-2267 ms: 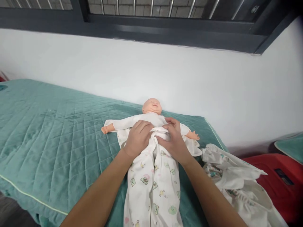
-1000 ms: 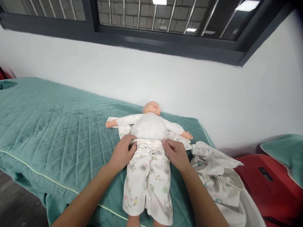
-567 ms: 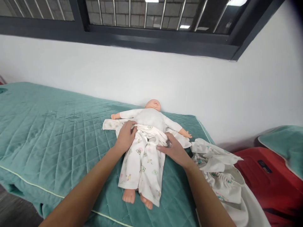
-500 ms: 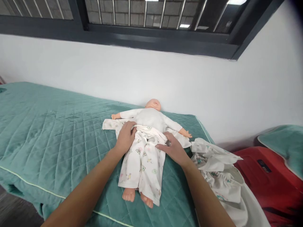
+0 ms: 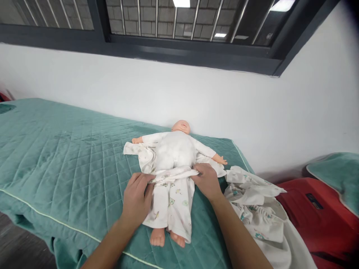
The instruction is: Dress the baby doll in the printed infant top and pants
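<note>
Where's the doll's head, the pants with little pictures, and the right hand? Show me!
Doll's head (image 5: 181,126): head view, middle of the head.
Pants (image 5: 172,202): head view, printed front below the waistband.
Right hand (image 5: 207,181): head view, back of the hand.

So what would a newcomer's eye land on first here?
Probably the baby doll, lying face up with arms spread on the green quilted cover. Next come the left hand and right hand, gripping the waistband of its patterned pants at opposite sides. The bright red object at the picture's right edge stands out too.
</note>
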Tool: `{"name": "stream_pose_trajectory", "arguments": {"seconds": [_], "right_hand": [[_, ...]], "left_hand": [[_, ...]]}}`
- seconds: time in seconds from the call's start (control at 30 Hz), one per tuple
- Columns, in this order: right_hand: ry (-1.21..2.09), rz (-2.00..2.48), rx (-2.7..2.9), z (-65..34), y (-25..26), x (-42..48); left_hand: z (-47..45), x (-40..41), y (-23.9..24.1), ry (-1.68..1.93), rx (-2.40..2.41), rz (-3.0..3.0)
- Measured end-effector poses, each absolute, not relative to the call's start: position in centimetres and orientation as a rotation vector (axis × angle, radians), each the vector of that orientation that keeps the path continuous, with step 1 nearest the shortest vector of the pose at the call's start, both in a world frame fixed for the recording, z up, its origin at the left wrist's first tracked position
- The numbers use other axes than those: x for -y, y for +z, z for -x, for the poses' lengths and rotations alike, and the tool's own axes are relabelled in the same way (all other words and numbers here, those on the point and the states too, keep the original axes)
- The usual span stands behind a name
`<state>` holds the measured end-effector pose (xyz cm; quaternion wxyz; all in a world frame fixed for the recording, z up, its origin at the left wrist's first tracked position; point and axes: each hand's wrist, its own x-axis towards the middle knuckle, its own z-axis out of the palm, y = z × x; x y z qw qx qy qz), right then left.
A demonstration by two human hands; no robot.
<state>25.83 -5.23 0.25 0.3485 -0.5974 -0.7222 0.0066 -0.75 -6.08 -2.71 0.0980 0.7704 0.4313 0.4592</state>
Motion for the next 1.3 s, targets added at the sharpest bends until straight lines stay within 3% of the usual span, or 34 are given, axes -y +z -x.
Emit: {"name": "stream_pose_trajectory", "arguments": {"seconds": [0.2, 0.5, 0.83, 1.3], "right_hand": [[-0.017, 1.463, 1.850, -24.9, 0.7, 6.5], [0.275, 1.636, 1.654, -18.8, -0.9, 15.1], [0.298, 1.635, 1.494, -18.5, -0.7, 12.9], [0.709, 1.575, 1.882, -17.0, 3.7, 18.4]], "left_hand": [[0.1, 6.0, -2.9, 1.199, -1.228, -2.168], [0.4, 2.9, -2.5, 1.136, -1.066, -2.096], [3.6, 6.7, -1.8, 0.940, -1.046, -1.905], [3.3, 6.2, -0.8, 0.885, -0.926, -1.902]]}}
